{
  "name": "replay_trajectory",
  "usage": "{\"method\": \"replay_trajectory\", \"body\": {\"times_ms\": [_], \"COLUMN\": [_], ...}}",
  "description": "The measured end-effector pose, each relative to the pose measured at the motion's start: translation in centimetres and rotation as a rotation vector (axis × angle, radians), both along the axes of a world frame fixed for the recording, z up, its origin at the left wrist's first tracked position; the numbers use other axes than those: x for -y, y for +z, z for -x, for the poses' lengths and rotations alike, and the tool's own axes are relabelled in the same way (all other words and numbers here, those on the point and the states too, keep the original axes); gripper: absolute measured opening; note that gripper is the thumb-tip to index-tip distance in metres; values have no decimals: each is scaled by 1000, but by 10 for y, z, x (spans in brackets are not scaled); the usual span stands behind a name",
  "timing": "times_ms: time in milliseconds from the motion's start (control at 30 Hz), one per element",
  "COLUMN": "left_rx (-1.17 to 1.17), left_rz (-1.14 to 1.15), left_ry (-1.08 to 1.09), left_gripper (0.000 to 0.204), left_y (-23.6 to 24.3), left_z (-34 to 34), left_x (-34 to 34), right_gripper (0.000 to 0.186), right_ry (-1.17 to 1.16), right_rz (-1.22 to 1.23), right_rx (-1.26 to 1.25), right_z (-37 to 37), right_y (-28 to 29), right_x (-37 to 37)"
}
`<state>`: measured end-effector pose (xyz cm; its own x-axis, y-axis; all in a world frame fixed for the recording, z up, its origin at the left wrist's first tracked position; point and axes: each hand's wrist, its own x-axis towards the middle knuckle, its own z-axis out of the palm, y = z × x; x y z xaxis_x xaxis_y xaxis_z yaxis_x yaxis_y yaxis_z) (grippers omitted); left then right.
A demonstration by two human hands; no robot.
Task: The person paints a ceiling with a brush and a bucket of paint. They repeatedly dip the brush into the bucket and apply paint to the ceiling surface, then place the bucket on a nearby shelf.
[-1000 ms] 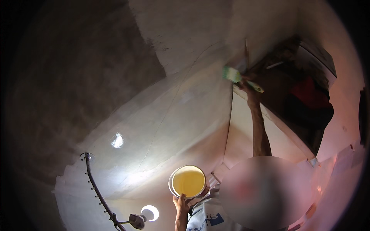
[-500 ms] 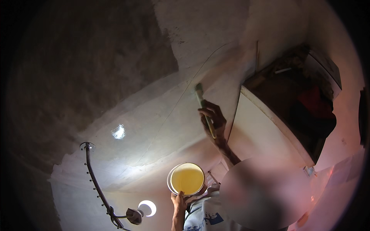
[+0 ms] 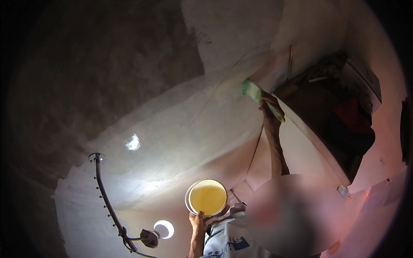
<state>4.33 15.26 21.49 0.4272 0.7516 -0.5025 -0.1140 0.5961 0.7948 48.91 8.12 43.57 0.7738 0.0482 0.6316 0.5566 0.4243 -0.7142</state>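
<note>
Head view: a paintbrush point(image 3: 254, 92) is held by the right hand point(image 3: 270, 107), whose grip is closed around the lower brush near the start of its handle. The green bristles are pointed up and left at a pale painted surface point(image 3: 223, 114); whether it is touched by them cannot be told. A white-rimmed round bucket point(image 3: 187, 200) is carried low in the middle by the left hand point(image 3: 198, 222), its grip clasped on the near side with the thumb laid over the rim. Yellow liquid point(image 3: 208, 197) is contained in it.

A thin dark crack-like line point(image 3: 202, 109) is seen across the pale surface, which is bordered at upper left by a dark, unevenly toned area point(image 3: 107, 64). At right, a white-sided cabinet point(image 3: 297, 144) is topped by a dark space where red cloth point(image 3: 350, 115) is placed. At lower left, a bent, knobbed rod point(image 3: 104, 195) is fixed to a round plate, with a lamp point(image 3: 149, 238) near its lower end. Beside the bucket, a grey shirt point(image 3: 219, 238) is partly covered by a blurred disc.
</note>
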Motion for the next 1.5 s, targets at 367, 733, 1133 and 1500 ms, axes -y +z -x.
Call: {"method": "replay_trajectory", "body": {"times_ms": [367, 733, 1133, 1500], "left_rx": [-2, 6, -33, 3], "left_rz": [22, 20, 34, -9], "left_ry": [26, 15, 20, -28], "left_gripper": [39, 40, 39, 37], "left_y": [3, 3, -1, 2], "left_z": [-2, -3, -1, -4], "left_x": [2, 2, 1, -1], "right_gripper": [29, 18, 25, 23], "right_ry": [-190, 233, -370, 262], "right_rz": [205, 96, 141, 198], "right_rx": [391, 18, 347, 222], "right_z": [118, 53, 52, 77], "right_y": [-13, -15, 6, 11], "right_x": [-67, -22, -35, -25]}}
